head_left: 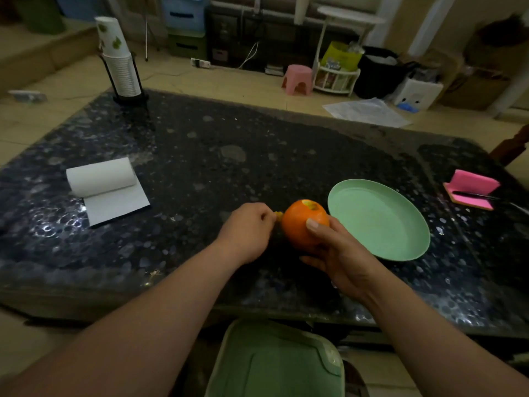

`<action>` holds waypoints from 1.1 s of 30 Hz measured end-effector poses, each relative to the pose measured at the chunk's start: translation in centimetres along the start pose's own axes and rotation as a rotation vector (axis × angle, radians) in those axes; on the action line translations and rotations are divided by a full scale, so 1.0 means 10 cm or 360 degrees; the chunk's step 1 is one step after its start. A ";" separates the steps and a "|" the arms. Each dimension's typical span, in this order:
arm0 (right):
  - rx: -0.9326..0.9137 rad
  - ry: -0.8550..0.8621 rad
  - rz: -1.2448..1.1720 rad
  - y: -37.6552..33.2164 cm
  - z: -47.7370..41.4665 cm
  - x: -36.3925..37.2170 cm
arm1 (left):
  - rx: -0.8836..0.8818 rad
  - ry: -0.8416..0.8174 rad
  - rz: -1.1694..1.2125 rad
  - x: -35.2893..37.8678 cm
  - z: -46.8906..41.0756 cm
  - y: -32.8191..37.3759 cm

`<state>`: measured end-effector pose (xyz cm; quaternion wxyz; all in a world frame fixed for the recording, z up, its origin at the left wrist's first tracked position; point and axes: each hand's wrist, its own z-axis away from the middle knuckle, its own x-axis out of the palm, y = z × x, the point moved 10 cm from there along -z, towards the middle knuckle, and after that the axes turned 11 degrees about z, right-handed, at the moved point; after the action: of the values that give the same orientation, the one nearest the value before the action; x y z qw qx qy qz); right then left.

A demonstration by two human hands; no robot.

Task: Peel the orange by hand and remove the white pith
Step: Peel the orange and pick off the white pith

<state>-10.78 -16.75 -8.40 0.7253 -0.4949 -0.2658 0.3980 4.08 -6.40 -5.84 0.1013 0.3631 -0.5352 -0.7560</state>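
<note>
Orange (300,224): sitting in right hand (337,253) above table (200,167), fingers wrapped around; left hand (247,230) pinching small peel scrap (278,215). Risking juice bursting, nails digging too deep.

The room was dim. A dark speckled counter (200,156) stood on beige floor tiles (200,78). Beyond it were 1 pink stool (297,79), a white rack (336,78) and stacked storage boxes (184,21).

no legible txt, no labels, no nos.
</note>
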 end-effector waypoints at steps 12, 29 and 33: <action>-0.0103 0.0179 0.0069 -0.16 -0.02 0.06 | 0.0223 0.0321 -0.0420 -0.37 0.15 0.04; -0.0408 0.0275 0.0863 -0.62 0.22 0.27 | -0.0452 -0.0246 0.1893 0.04 0.41 0.00; -0.0491 0.0364 0.0859 -0.67 0.24 0.27 | -0.0460 -0.0203 0.1903 0.04 0.41 -0.01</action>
<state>-9.10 -14.54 -1.36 0.5354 -0.6930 -0.0990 0.4726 1.11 -3.52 -5.39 0.5235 -0.0629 -0.5433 -0.6534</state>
